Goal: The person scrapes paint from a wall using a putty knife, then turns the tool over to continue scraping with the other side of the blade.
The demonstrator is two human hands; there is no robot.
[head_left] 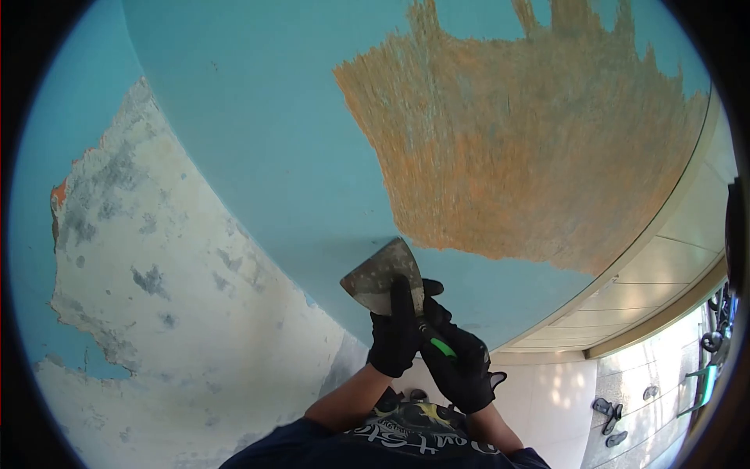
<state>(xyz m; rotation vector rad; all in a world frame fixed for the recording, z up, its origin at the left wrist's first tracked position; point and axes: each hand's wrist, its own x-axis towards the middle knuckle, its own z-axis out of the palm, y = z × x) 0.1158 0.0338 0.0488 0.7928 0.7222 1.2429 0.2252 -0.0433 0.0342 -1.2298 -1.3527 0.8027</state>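
A wide putty knife with a grey, stained blade and a black and green handle is held in front of a blue painted wall. My left hand, in a black glove, presses against the blade near its base. My right hand, also gloved in black, is wrapped round the handle. One corner of the blade lies close to the lower left edge of a large scraped brown patch; whether it touches the wall is unclear.
At the left is a whitish, grey-spotted wall area with ragged paint edges. A beige panelled ledge curves along the right. Sandals lie on the floor at the lower right, near a green-framed object.
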